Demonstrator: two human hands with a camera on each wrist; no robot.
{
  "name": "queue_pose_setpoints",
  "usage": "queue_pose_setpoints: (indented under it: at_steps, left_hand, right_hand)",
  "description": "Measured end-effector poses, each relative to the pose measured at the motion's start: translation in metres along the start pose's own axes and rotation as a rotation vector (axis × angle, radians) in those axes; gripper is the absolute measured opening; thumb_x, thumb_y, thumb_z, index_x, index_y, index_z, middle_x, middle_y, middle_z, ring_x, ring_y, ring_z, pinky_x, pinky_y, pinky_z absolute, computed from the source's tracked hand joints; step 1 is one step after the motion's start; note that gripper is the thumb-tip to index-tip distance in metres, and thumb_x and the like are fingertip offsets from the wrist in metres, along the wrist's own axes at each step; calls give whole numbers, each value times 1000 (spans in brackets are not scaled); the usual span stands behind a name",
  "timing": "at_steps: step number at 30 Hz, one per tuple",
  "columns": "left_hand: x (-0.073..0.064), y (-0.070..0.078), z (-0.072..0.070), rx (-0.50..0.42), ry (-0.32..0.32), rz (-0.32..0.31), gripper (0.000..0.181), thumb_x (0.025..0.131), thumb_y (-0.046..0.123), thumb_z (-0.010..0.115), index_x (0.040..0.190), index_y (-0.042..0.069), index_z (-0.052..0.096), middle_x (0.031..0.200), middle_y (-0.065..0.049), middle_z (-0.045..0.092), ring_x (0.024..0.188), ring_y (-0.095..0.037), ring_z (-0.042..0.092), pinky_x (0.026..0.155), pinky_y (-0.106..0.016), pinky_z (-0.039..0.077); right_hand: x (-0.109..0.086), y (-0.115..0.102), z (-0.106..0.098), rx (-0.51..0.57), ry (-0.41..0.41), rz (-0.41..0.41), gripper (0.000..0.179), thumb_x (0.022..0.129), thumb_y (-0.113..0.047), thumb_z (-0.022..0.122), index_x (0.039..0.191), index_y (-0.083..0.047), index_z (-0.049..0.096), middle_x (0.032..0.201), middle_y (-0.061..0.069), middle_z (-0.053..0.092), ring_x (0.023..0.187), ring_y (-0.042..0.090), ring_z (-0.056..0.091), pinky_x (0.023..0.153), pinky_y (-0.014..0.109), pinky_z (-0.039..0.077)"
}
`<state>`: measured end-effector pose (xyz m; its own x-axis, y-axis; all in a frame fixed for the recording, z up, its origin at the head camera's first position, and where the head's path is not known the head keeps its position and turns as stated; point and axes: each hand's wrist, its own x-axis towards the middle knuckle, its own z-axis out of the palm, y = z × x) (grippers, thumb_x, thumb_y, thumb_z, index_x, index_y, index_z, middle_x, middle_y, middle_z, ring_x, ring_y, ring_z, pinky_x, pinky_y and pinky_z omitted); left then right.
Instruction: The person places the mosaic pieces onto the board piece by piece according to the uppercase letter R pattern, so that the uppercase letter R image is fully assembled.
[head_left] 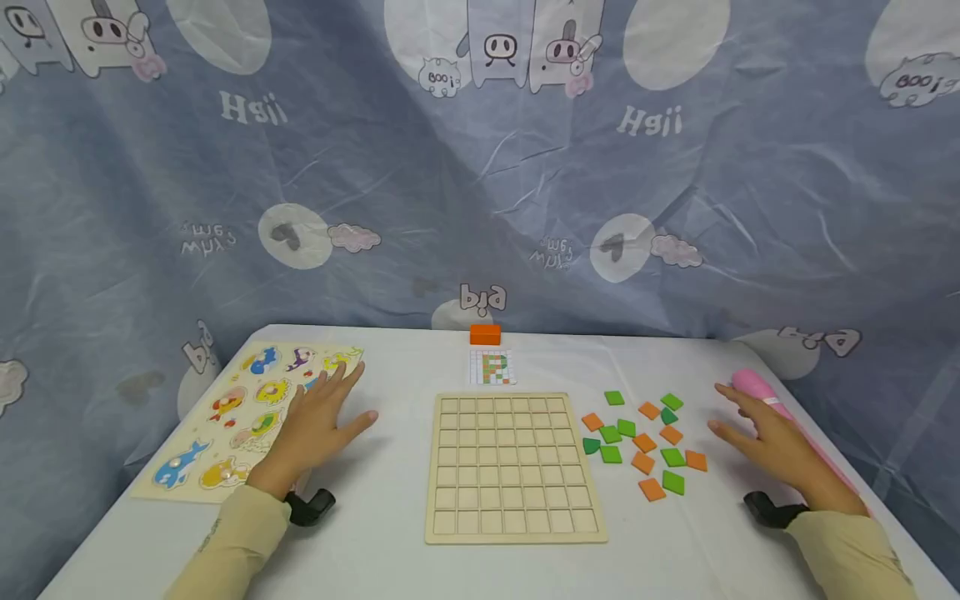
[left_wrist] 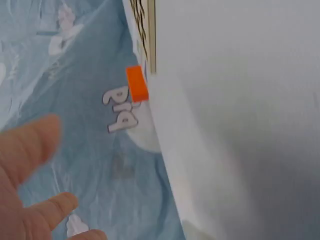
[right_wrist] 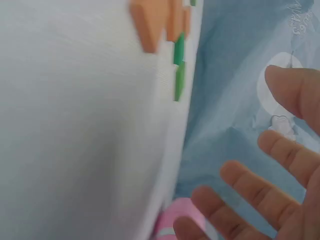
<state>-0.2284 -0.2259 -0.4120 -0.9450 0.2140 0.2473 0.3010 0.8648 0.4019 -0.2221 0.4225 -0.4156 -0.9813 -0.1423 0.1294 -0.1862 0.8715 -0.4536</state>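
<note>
My left hand (head_left: pixel 313 429) is held over the right side of a cream puzzle board (head_left: pixel 187 417) printed with sea animals, fingers spread and holding nothing. On the far right, my right hand (head_left: pixel 780 446) has its fingers extended, beside a long pink object (head_left: pixel 753 385) that it partly hides. Between the hands lies a wooden grid board (head_left: pixel 516 471) with bare square cells. Several orange tiles (head_left: pixel 643 443) and green tiles (head_left: pixel 673 457) are scattered to its right, among them dark green rounded pieces (head_left: pixel 592 446). Neither hand touches the tiles.
Behind the grid board lies a small pattern card (head_left: pixel 492 367) showing a coloured letter-like shape. An orange block (head_left: pixel 485 335) stands beyond it at the back edge of the white table (head_left: pixel 360 550). A blue-grey printed curtain (head_left: pixel 450 167) hangs behind the table.
</note>
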Motion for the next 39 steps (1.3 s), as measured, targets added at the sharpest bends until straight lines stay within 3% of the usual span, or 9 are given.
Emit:
queue_pose_setpoints:
  at_steps: [3,7,9,13,16,20,24,29,39]
  left_hand:
    - [4,5,12,-56,8,47,76,103,37,72,167,10,42,169,-28,35,154,-60,31,122,-79,18]
    - [13,14,26,-152,-3,76,70,103,31,73,165,9,46,168,-26,41,153,-55,38,121,-75,28]
    - [18,18,33,-211,-15,69,69,104,29,73,164,10,47,168,-23,42,153,-52,39,122,-72,30]
    - [32,28,48,-357,-38,43,65,106,25,71,165,12,47,168,-18,45,155,-45,40,125,-65,32]
    - [42,35,58,-477,-35,3,60,107,21,69,164,14,49,166,-15,49,154,-42,42,126,-62,32]
    - [55,43,70,-598,1,-49,54,108,18,67,160,11,53,161,-13,56,149,-40,50,124,-61,36]
    - [66,48,80,-686,34,-94,50,109,17,65,157,9,55,156,-14,60,144,-38,54,121,-59,40]
    - [74,48,91,-729,66,-95,49,108,18,65,156,10,58,152,-14,64,144,-35,54,121,-59,38]
    - [69,35,101,-456,91,67,43,102,17,74,144,10,70,139,-11,73,138,-39,56,120,-63,31]
  right_hand:
    - [-3,3,6,69,7,-28,71,106,-25,71,160,9,39,153,43,45,124,64,56,96,55,60]
    - [-7,9,15,137,40,-77,62,103,-14,73,153,11,47,140,42,58,111,33,71,79,18,55]
    - [-8,12,19,182,53,-96,59,103,-11,73,151,12,48,136,38,64,104,10,70,75,16,54]
    - [-12,17,23,324,40,-111,50,104,-5,69,152,-2,56,129,-6,73,98,-13,61,69,24,58]
    - [-15,18,25,436,13,-93,50,105,-2,67,148,-28,62,119,-31,67,96,-7,66,66,27,58]
    - [-18,18,27,497,-12,-21,51,104,-4,69,136,-44,64,111,-25,71,87,4,69,64,28,58]
    - [-19,21,28,477,-22,25,42,102,-5,72,136,-31,71,107,-17,73,85,7,67,64,27,57]
    - [-22,24,31,421,-29,-22,41,99,-4,75,139,-2,69,108,-16,72,89,4,65,68,23,55]
    - [-25,24,35,398,-6,-106,38,94,1,79,129,13,69,111,-16,73,86,8,59,71,19,49]
